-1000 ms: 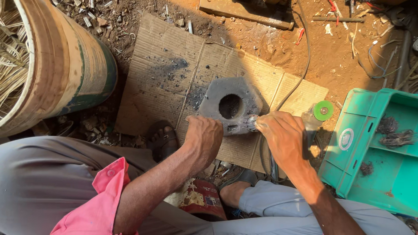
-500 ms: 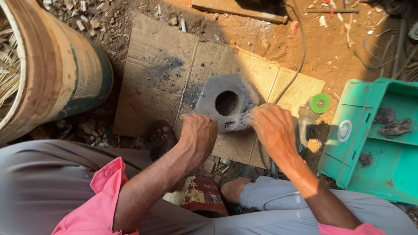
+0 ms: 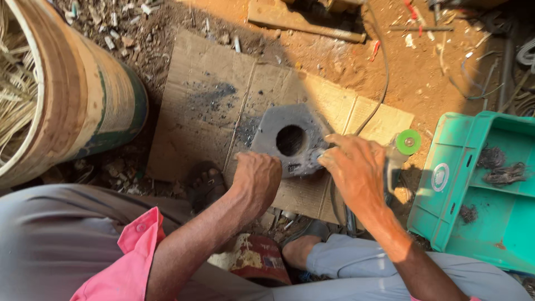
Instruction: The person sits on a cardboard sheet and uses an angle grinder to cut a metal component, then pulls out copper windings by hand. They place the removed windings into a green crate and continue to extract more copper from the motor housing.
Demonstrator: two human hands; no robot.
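Head view: metal plate (image 3: 290, 139) between left hand (image 3: 256, 181), right hand (image 3: 356, 170); grips indiscernible.

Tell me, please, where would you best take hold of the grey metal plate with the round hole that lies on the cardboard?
Probably the far edge of the metal plate, from above. It lies flat on the cardboard, so only its rim offers a pinch. The left hand and right hand crowd the near edge; the far side is bare.
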